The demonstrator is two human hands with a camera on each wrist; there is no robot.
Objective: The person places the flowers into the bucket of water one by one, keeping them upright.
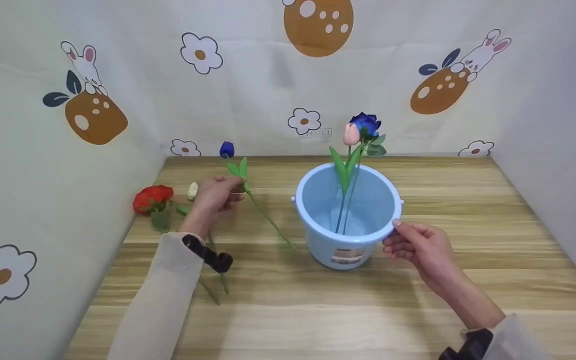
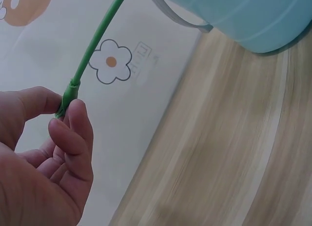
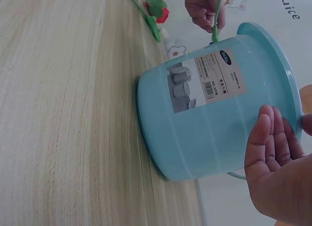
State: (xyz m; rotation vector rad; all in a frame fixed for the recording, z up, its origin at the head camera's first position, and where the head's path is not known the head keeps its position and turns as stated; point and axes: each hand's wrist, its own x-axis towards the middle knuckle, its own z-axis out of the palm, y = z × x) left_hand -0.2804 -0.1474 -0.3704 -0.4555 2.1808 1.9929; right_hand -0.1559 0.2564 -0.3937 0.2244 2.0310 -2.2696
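My left hand [image 1: 213,200] pinches a blue artificial tulip [image 1: 227,150] where its leaves join the stem. Its bud points away to the back, and the bare green stem [image 2: 100,40] slants toward the bucket. With thumb and fingers, my right hand [image 1: 425,247] grips the rim of a light blue bucket [image 1: 318,245] at its near right side. The bucket stands upright on the table; a paper label [image 3: 207,82] shows on its side. Inside it lean a pink tulip [image 1: 351,135] and a blue rose [image 1: 366,124], their heads above the rim.
A red rose [image 1: 153,200] lies at the table's left edge. Beside it, partly hidden by my left hand and forearm, is a white tulip [image 1: 193,191]. Patterned cloth [image 1: 248,100] walls in the wooden table [image 1: 288,315] at the back and both sides.
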